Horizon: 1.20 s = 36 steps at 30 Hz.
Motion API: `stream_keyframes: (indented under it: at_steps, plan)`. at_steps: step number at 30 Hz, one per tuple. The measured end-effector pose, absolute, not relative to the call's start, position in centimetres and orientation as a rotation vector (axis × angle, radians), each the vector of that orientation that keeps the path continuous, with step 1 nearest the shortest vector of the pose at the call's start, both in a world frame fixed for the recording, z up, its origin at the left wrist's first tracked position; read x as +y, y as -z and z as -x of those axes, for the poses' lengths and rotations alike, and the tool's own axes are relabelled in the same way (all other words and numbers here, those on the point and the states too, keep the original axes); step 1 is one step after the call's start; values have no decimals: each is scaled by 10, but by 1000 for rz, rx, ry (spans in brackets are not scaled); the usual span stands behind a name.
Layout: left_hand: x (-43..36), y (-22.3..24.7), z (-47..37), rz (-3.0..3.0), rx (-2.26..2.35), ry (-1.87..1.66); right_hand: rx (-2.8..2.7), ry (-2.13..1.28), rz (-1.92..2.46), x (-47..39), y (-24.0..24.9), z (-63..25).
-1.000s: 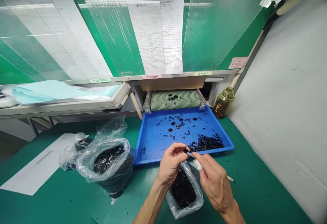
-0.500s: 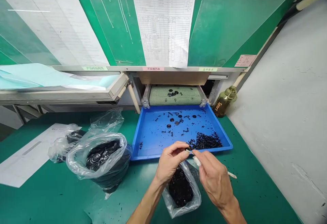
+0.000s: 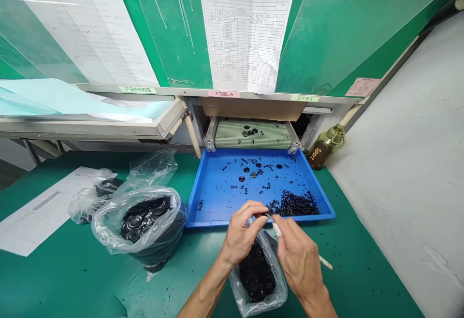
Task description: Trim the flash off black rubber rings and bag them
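Note:
My left hand (image 3: pixel 243 235) pinches a small dark part between thumb and fingertips at the front edge of the blue tray (image 3: pixel 217 219). Touching or almost touching that part is the tip of a thin white-handled tool (image 3: pixel 277 229), closed in my right hand (image 3: pixel 301 260); the tool's far end sticks out behind the hand. Below both hands stands an open clear bag (image 3: pixel 257 272) of small black pieces. Black rings and a heap of black scraps (image 3: pixel 297 203) lie in the tray.
A larger open bag of black rings (image 3: pixel 139 226) stands at left, with a smaller bag (image 3: pixel 105 187) and a paper sheet (image 3: pixel 54 207) beyond. Behind the tray a green conveyor belt (image 3: pixel 268 137) holds several rings. A bottle (image 3: pixel 324 148) stands by the right wall.
The view has shifted slightly, moving the background a little to the right. My right hand has turned slightly, and the tool's rear end sits a little lower. Both hands keep their grip.

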State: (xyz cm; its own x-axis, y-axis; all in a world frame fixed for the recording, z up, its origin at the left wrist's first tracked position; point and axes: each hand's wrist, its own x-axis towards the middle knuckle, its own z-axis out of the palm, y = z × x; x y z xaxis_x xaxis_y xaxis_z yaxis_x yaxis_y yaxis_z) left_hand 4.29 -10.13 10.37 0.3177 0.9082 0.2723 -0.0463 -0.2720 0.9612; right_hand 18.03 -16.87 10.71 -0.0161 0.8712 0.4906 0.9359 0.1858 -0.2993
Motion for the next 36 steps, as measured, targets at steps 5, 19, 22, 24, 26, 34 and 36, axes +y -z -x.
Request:
stream_keyframes:
  at_steps: [5,19,22,24,26,34,36]
  plan:
    - [-97,-102,-38,-1633,796,-1106,-1795,-101,1619,-160,-94,-181]
    - [-49,-69,-16,-1608,893,-914,-1455,-1297,1475,-89,-68,-183]
    - [-38,-54,-13,-1572,955,-887,-1445,-1333,1476,-73,-61,-184]
    - [-32,-46,-11,-1531,975,-880,-1397,-1480,1443,-62,-55,-186]
    - [-25,-41,-9,-1490,957,-880,-1258,-1720,1372,-49,-47,-188]
    - [-6,-33,-3,-1235,861,-927,-787,-1908,1241,1,-39,-191]
    - [-6,-30,-1,-1142,863,-974,-854,-1862,1257,12,-42,-194]
